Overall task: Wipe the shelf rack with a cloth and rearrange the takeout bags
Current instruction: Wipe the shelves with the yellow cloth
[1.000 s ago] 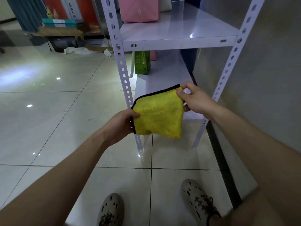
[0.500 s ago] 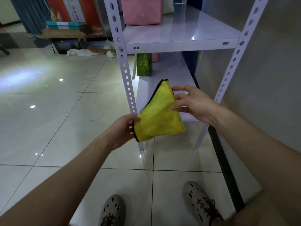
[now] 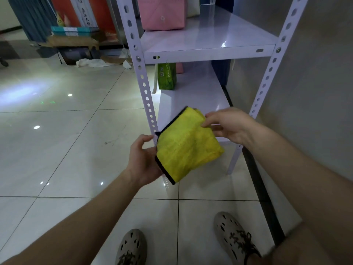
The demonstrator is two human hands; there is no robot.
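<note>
1. The person stands facing the white metal rack (image 3: 206, 54), which is set close against a grey wall (image 3: 315, 77) on their right.
2. A yellow cloth (image 3: 187, 148) with black trim is held up in the air between both hands, in front of the lower shelf (image 3: 193, 100) and just off the rack's left front post. It is folded over on itself and does not seem to touch the shelf.
3. The left hand (image 3: 142, 159) grips the cloth's lower left, by the black edge, with its fingers hidden behind the fabric.
4. The right hand (image 3: 229, 125) pinches the cloth's upper right fold between thumb and fingertips (image 3: 206, 122).
5. A green bag (image 3: 166, 77) stands upright at the back left of the lower shelf, near the left post.
6. A pink bag (image 3: 162, 14) stands at the back left of the upper shelf (image 3: 210, 37).
7. Below the arms, two perforated shoes (image 3: 131, 247) rest on the glossy tiled floor (image 3: 57, 150).
8. Across the floor to the left lie flattened cardboard (image 3: 72, 42) and some crumpled white paper (image 3: 91, 63).
</note>
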